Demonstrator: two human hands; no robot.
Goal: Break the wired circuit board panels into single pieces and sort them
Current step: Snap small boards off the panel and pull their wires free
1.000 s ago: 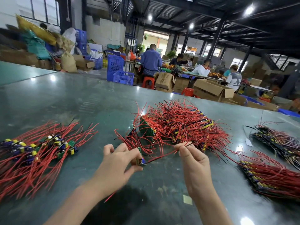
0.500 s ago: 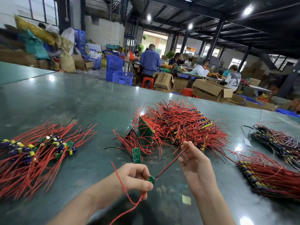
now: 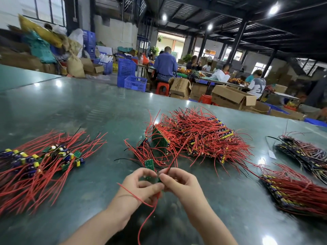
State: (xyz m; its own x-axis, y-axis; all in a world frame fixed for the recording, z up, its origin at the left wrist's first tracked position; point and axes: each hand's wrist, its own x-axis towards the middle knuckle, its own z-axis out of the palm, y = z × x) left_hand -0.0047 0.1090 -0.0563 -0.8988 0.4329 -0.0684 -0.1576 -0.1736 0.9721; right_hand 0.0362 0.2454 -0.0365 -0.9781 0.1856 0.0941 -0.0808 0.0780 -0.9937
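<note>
Both hands have closed together since half a second ago: the left hand [image 3: 141,185] has come up from low over the tabletop and the right hand [image 3: 178,183] has dropped in to meet it, fingertips now almost touching. Between them they pinch a small green circuit board piece [image 3: 153,177]; the left grip is curled round its near side, and the right grip nips its far edge together with a thin red wire [image 3: 174,156] that rises toward the middle heap. Another red lead [image 3: 146,218] loops down past the left wrist.

Just beyond the fingers stands a narrow green board strip [image 3: 149,164], upright among loose leads. Behind it lies the big tangled heap of red-wired panels [image 3: 200,137]. Well to the left spreads the pile of separated boards with yellow and blue capacitors [image 3: 40,160]. To the right lie a neat red-wired stack [image 3: 297,191] and, farther back, a darker bundle [image 3: 304,152]. All rest on the glossy dark green tabletop [image 3: 79,106].

Across the hall, seated workers [image 3: 165,65], blue plastic crates [image 3: 126,68] and brown cardboard boxes [image 3: 230,97] fill the background. Printing on the boxes is too small to read.
</note>
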